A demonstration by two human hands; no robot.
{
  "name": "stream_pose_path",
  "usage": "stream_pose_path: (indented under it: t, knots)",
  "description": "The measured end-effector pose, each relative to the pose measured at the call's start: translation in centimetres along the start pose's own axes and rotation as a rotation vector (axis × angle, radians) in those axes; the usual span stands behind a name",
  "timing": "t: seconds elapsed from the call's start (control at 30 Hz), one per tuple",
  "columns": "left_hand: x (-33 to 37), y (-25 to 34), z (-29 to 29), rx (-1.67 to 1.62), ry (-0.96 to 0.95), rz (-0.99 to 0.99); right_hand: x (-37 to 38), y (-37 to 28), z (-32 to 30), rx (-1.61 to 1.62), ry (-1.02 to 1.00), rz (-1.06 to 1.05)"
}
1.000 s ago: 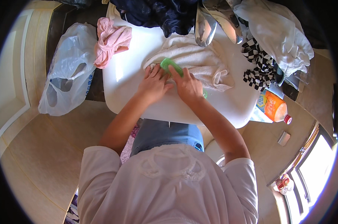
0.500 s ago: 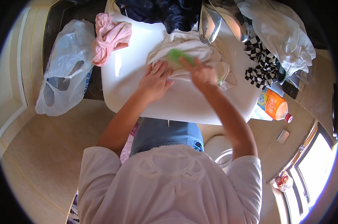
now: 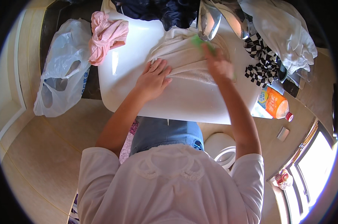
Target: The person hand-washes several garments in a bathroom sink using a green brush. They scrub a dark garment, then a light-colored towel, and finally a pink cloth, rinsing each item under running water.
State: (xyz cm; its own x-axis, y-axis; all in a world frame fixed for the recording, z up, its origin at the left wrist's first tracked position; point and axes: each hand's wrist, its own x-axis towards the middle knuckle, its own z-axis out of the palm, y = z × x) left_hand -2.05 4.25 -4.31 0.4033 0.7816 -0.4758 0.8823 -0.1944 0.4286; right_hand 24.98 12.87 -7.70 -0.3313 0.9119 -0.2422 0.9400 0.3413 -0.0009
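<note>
Inside the white sink [image 3: 169, 106] lies a wet cream-coloured cloth [image 3: 187, 61], spread out with folds running across it. My left hand [image 3: 153, 79] rests flat on the cloth's left edge, fingers a little apart. In my right hand [image 3: 219, 68], smeared by motion, is a green scrubbing brush [image 3: 199, 42] against the upper right part of the cloth. The brush's far end lies just under the metal tap [image 3: 209, 22], and my fingers hide its rear part.
A twisted pink cloth [image 3: 107, 37] hangs over the sink's left rim, beside a white plastic bag [image 3: 70, 46]. Dark clothing [image 3: 159, 11] lies along the back. At right are a white cloth [image 3: 281, 33], a black-and-white checked cloth [image 3: 256, 61] and an orange bottle [image 3: 276, 103].
My right hand has moved to the right and slightly away with the brush. The cloth now looks stretched flatter. My left hand has stayed nearly in place.
</note>
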Motion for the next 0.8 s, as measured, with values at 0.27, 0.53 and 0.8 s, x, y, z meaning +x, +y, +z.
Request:
stream_pose_path:
  t: [0.27, 0.53, 0.8]
  knots:
    - [0.4, 1.1, -1.3, 0.016, -0.083, -0.051, -3.2, -6.7, -1.5, 0.100, -0.185, -0.216]
    - [0.2, 0.4, 0.0, 0.005, -0.001, -0.022, -1.7, 2.6, -2.0, -0.012, -0.009, 0.123]
    - [-0.1, 0.3, 0.0, -0.004, -0.011, -0.011, -4.0, 0.3, -0.9, -0.060, -0.085, -0.088]
